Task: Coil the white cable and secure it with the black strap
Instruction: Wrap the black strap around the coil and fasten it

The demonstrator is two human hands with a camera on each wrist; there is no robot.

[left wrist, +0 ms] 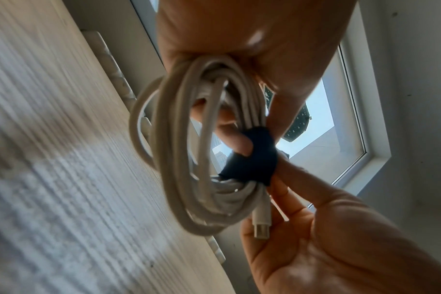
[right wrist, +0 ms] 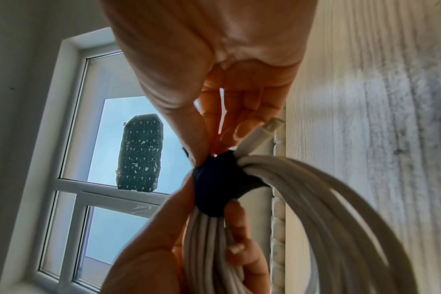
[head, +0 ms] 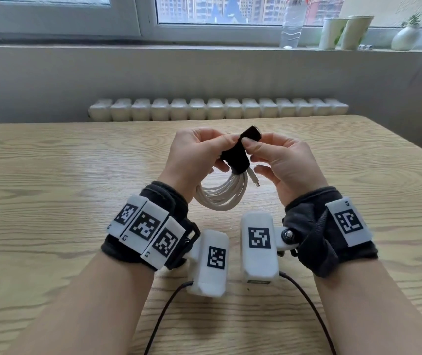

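The white cable (head: 221, 194) hangs as a coil of several loops above the wooden table (head: 51, 175). My left hand (head: 194, 152) grips the top of the coil (left wrist: 179, 159), fingers curled round the bundle (right wrist: 214, 238). The black strap (head: 236, 156) is wrapped round the bundle at the top (left wrist: 252, 159) (right wrist: 217, 183). My right hand (head: 269, 155) pinches the strap's free end, which sticks up between thumb and forefinger. A white plug (head: 254, 179) (left wrist: 261, 222) hangs free just below the strap, by my right palm.
A white radiator (head: 217, 108) runs behind the table's far edge. The windowsill holds a clear bottle (head: 290, 26), two paper cups (head: 345, 32) and a small white vase (head: 406, 37). Black camera leads (head: 309, 308) trail from my wrists over the near table.
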